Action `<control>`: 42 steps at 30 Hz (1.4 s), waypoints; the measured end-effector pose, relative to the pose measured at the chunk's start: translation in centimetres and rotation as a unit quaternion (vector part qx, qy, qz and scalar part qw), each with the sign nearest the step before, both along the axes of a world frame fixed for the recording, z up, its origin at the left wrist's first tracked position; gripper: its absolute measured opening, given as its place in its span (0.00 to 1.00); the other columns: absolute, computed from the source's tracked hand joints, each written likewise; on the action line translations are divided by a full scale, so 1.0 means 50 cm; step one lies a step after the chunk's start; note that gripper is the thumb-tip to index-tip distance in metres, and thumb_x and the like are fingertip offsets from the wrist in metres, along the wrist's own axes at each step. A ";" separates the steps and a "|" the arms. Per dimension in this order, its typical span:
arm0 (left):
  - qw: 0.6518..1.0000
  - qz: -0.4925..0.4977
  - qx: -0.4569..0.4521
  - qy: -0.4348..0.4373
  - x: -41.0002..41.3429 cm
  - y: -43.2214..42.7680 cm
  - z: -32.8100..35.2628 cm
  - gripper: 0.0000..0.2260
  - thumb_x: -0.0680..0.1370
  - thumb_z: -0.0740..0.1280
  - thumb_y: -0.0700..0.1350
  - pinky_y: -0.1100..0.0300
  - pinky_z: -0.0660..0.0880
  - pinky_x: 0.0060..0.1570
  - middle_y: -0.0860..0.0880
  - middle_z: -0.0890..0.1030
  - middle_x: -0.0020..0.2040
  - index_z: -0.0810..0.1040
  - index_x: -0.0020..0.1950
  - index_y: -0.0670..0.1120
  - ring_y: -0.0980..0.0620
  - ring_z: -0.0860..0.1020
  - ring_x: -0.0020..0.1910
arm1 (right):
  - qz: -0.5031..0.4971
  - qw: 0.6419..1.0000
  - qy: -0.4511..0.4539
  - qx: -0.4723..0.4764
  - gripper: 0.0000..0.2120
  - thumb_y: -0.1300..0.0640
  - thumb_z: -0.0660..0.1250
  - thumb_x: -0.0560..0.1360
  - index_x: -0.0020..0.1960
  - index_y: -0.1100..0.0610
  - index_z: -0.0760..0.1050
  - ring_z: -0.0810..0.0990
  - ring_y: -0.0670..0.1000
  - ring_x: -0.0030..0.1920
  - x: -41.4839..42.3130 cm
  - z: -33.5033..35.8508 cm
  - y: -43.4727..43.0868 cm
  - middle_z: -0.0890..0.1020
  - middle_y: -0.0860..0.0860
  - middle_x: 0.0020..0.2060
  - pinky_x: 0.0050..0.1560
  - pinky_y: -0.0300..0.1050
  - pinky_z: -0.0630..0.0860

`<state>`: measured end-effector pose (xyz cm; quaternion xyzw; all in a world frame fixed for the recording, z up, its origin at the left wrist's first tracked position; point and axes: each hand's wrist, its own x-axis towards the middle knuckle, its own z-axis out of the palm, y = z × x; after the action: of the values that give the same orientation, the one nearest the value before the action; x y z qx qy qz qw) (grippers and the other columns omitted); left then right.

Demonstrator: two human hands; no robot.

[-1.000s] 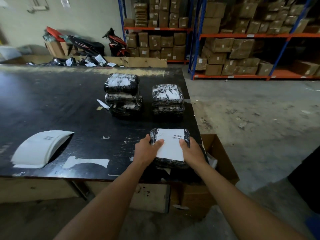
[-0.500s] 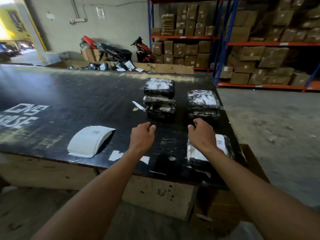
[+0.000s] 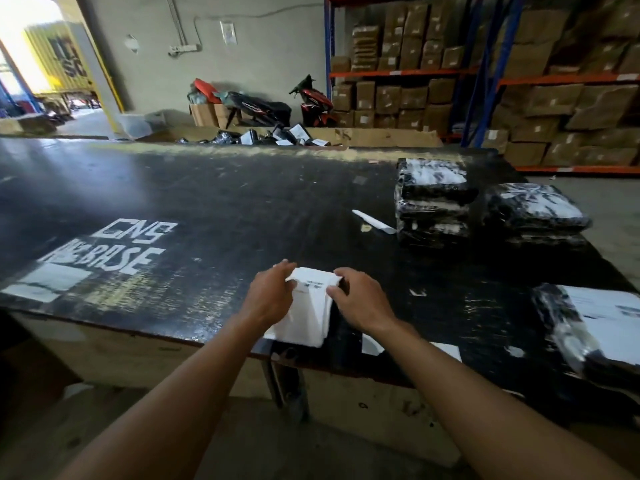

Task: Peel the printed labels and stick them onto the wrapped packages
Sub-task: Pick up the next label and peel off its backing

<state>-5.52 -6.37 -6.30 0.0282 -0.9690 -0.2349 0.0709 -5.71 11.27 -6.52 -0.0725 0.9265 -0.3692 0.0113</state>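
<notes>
Fingers (image 3: 281, 273) of left hand (image 3: 272, 299) and right hand (image 3: 362, 304) curl over the far end of the label stack (image 3: 306, 320), pinching the top sheet at both corners. The stack lies at the near edge of the table (image 3: 207, 202). A second ago both hands were pressing a label down; half a second ago they held nothing. That labelled package (image 3: 595, 323) now sits at right, so it looks done and the next peel is starting. Two piles of wrapped packages (image 3: 433, 199) wait further back. Hands cover the corners, so I can't tell if a label has lifted. The labelled package is cut by the frame edge; the print is unreadable.
</notes>
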 end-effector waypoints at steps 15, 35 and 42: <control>0.995 -0.078 -0.054 -0.036 -0.009 -0.058 -0.090 0.12 0.82 0.60 0.50 0.50 0.69 0.63 0.45 0.76 0.65 0.80 0.56 0.44 0.43 0.68 0.71 | -0.023 0.983 0.021 0.180 0.16 0.42 0.61 0.79 0.65 0.42 0.76 0.66 0.53 0.58 -0.004 -0.078 -0.085 0.66 0.48 0.52 0.59 0.51 0.68; 0.787 0.028 0.617 0.015 -0.036 0.120 0.135 0.17 0.75 0.72 0.37 0.53 0.83 0.44 0.50 0.84 0.49 0.77 0.64 0.45 0.51 0.84 0.45 | -0.162 0.891 -0.098 -0.413 0.22 0.54 0.76 0.70 0.61 0.59 0.76 0.85 0.54 0.49 -0.014 0.116 0.080 0.85 0.54 0.48 0.43 0.50 0.80; 0.781 -0.009 0.624 -0.012 -0.061 0.279 0.159 0.17 0.74 0.73 0.36 0.52 0.83 0.44 0.48 0.85 0.48 0.78 0.63 0.43 0.50 0.85 0.45 | -0.134 0.883 -0.140 -0.427 0.10 0.58 0.77 0.69 0.50 0.55 0.82 0.83 0.52 0.44 -0.008 0.148 0.217 0.87 0.51 0.42 0.37 0.44 0.73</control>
<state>-8.59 7.61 1.67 0.0603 -0.6116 -0.7885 0.0242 -6.10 22.11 0.86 0.1071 0.6689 -0.7332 0.0587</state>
